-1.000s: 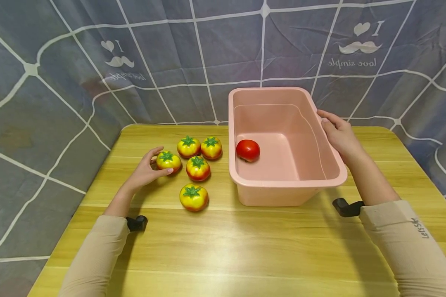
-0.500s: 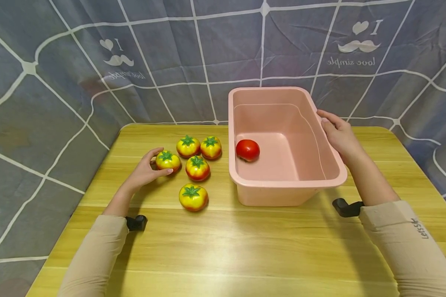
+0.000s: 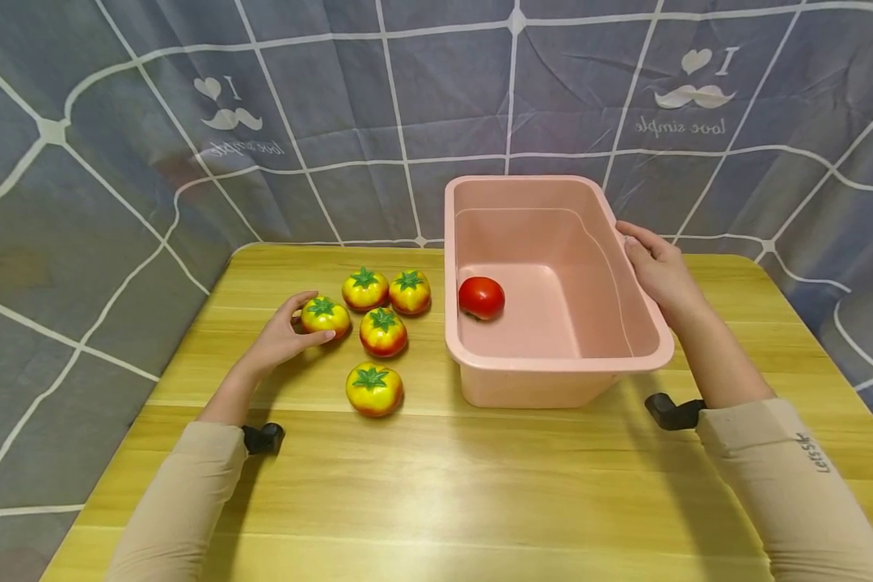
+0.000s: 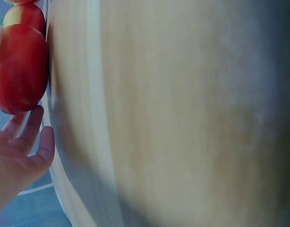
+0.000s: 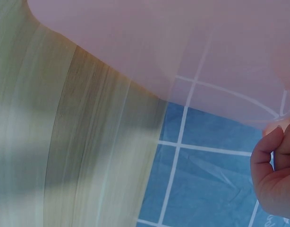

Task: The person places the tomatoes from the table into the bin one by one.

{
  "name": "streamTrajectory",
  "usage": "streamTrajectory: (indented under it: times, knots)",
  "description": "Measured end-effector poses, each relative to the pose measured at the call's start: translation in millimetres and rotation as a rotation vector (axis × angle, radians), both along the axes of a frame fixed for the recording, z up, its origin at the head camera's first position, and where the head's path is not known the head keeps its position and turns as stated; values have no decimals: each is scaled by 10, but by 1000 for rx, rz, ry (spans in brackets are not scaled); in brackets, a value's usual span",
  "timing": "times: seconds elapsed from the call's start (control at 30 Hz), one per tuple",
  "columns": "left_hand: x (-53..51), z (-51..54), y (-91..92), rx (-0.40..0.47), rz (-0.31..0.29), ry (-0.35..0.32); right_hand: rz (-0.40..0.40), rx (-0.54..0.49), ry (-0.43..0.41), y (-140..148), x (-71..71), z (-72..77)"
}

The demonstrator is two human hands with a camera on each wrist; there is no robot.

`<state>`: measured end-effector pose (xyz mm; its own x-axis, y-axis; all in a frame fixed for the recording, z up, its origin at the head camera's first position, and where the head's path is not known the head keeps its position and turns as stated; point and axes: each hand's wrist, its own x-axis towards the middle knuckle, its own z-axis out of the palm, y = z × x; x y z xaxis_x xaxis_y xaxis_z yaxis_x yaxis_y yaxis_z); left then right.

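My left hand (image 3: 284, 334) is around a yellow-and-red toy tomato (image 3: 326, 318) with a green leafy top, thumb on the near side and fingers on the far side. From below, in the left wrist view, this tomato (image 4: 21, 71) looks red, with the thumb at its edge and some fingers under its other end. On the right, my right hand (image 3: 658, 271) grips the right rim of a pink plastic bin (image 3: 527, 384). Curled fingers show at the rim in the right wrist view. A red tomato (image 3: 482, 298) lies inside the bin, by its left wall.
Several more yellow-and-red tomatoes (image 3: 374, 390) lie on the wooden table (image 3: 407, 501), between the left hand and the bin. A grey curtain (image 3: 320, 97) with white lines hangs behind the table and along its sides.
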<state>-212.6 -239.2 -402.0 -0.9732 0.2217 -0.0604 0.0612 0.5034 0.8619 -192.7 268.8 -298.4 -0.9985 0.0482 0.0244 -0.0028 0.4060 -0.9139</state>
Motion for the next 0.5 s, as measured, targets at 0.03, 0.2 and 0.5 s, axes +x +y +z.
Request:
streamTrajectory:
  times: [0.03,0.2,0.5]
  knots:
    - [-1,1,0,1,-1,2,-1,-2,3,0,0,-4]
    - [0,-5,-10,10,15,9,7,-16,-4,-4,-1,-22]
    - [-5,36,-18,8,39,13,11,-64,11,-2,-7,-33]
